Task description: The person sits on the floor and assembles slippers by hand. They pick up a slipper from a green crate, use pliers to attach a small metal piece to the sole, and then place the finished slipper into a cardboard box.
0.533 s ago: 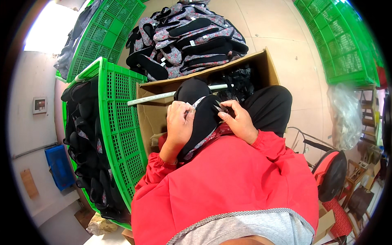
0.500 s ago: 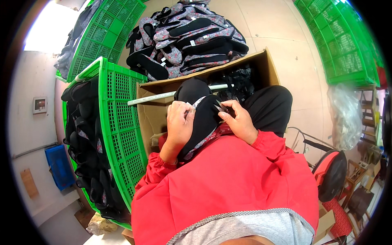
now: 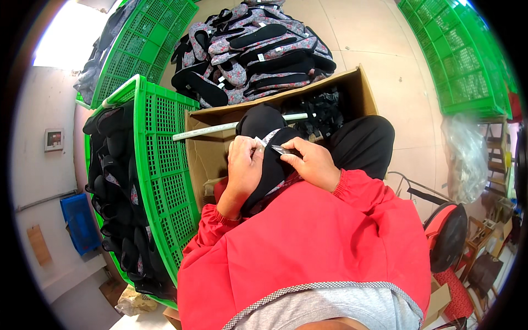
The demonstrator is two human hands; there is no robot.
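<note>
— Hands?
— Centre frame: left hand [image 3: 245, 165] clamped on a black fabric piece [image 3: 272, 165]; right hand [image 3: 312, 164] pinching a small dark tool [image 3: 283, 149] against it.
— Beyond?
— Cardboard box [image 3: 352, 88], green crate [image 3: 165, 165] left, pile of pieces [image 3: 253, 44] on the floor at top.

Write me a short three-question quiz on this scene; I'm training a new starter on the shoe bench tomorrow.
1. True or false: both hands, left hand and right hand, are on the black shoe piece.
2. What lies across the open cardboard box? A) a white rod B) a blue hose C) a red strap
3. What colour is the crate at the person's left?

Key: 1 true; 2 A, the white rod; 3 green.
</note>
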